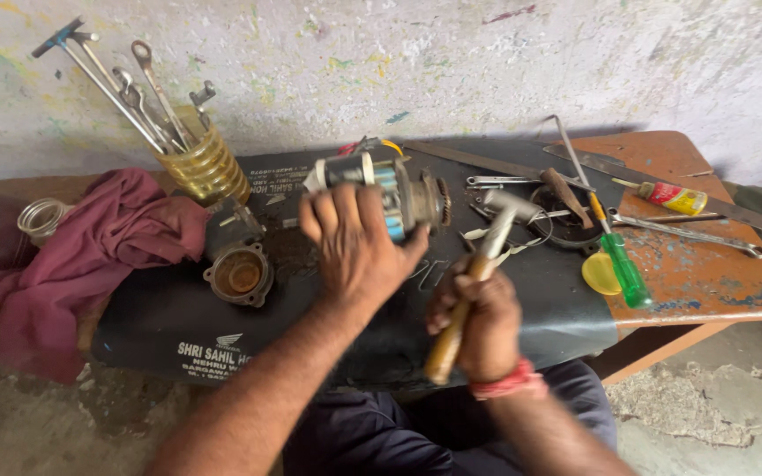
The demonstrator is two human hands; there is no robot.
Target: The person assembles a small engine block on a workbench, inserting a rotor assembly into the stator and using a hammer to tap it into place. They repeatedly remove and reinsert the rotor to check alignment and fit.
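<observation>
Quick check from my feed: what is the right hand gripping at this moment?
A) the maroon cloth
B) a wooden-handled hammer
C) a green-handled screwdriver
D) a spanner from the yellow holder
B: the right hand is closed around the wooden handle of the hammer, its metal head raised beside the motor part that the left hand steadies.

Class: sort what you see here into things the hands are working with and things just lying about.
In use: motor part under left hand; hammer in right hand.

Lying about: rag, jar of spanners, green screwdriver, round housing.
</observation>
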